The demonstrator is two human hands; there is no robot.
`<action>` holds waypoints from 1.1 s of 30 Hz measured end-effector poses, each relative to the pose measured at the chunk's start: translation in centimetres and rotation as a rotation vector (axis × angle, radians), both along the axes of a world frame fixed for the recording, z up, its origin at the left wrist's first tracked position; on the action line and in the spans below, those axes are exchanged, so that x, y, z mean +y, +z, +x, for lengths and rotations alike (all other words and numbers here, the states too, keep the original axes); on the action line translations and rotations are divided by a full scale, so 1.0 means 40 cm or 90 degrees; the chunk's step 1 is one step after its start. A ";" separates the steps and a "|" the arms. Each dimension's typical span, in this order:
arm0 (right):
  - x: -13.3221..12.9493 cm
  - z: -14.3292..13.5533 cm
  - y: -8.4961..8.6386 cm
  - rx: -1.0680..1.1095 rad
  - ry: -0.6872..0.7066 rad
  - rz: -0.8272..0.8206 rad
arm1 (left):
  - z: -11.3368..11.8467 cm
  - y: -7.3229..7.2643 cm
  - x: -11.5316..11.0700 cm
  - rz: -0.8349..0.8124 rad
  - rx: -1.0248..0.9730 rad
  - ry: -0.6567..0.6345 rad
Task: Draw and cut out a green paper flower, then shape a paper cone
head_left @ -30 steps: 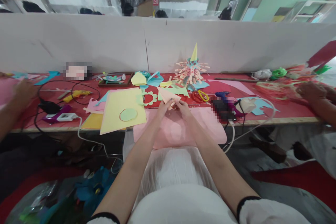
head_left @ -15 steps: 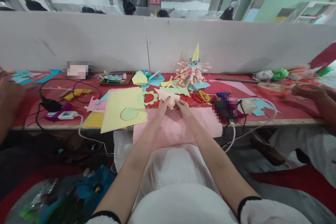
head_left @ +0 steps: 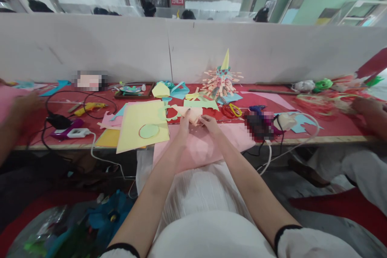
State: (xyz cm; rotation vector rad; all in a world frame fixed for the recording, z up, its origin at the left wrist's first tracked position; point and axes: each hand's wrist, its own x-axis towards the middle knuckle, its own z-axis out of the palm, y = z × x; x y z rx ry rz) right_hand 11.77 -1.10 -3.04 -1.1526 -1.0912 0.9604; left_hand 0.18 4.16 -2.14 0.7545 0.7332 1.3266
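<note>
Between my hands is a pale peach paper cone (head_left: 191, 113), tilted with its point to the left and its wide end to the right. My left hand (head_left: 185, 123) is wrapped round its side, the thumb on top. The fingers of my right hand (head_left: 210, 123) pinch the rim at the wide end. Beneath lies a large pink paper sheet (head_left: 202, 149) that hangs over the table edge. To the left a yellow sheet (head_left: 136, 121) carries a light green paper circle (head_left: 148, 131). A scalloped green paper ring (head_left: 165, 113) lies by the cone's tip.
Behind my hands stands a fringed paper figure with a yellow cone top (head_left: 222, 76). Yellow-handled scissors (head_left: 234, 109) lie right of the cone. A yellow glue gun (head_left: 90, 108), cords and a power strip (head_left: 68, 130) are at left. Co-workers' hands (head_left: 370, 113) show at both sides.
The cone has turned in my hands, its tip now lower and more to the left. At left, a co-worker's hand has moved in with pink paper; the right co-worker's hand has shifted.
</note>
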 end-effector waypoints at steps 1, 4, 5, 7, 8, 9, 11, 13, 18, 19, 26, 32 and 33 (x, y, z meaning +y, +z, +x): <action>0.000 0.001 -0.002 0.000 0.000 0.002 | 0.000 0.000 0.000 -0.002 0.001 0.000; -0.001 0.001 -0.004 0.012 -0.014 0.001 | 0.000 -0.003 -0.001 0.001 0.000 -0.023; -0.001 0.000 -0.004 0.018 -0.018 -0.002 | 0.001 -0.005 -0.001 0.009 -0.003 -0.035; -0.001 -0.001 -0.004 0.027 -0.024 -0.008 | 0.002 -0.010 0.002 0.025 -0.008 -0.055; 0.000 -0.002 -0.003 0.029 -0.025 -0.011 | 0.003 -0.013 0.004 0.029 -0.007 -0.058; 0.001 -0.002 -0.003 0.031 -0.027 -0.013 | 0.004 -0.015 0.007 0.030 -0.003 -0.057; 0.004 -0.002 -0.003 0.039 -0.040 -0.016 | 0.005 -0.019 0.013 0.025 0.012 -0.058; 0.007 -0.002 -0.004 0.055 -0.064 -0.017 | 0.007 -0.020 0.016 0.023 0.021 -0.065; 0.013 -0.002 -0.003 0.097 -0.103 -0.026 | 0.009 -0.012 0.010 0.025 0.010 -0.070; 0.013 -0.001 -0.003 0.098 -0.100 -0.026 | 0.008 -0.010 0.007 0.028 0.011 -0.074; 0.011 -0.001 -0.002 0.086 -0.082 -0.022 | 0.003 -0.003 0.002 0.020 0.015 -0.083; 0.004 -0.001 0.006 0.077 -0.088 -0.028 | 0.006 -0.003 -0.003 -0.005 0.024 -0.076; 0.003 -0.002 0.008 0.079 -0.089 -0.030 | 0.006 -0.002 -0.004 -0.010 0.028 -0.076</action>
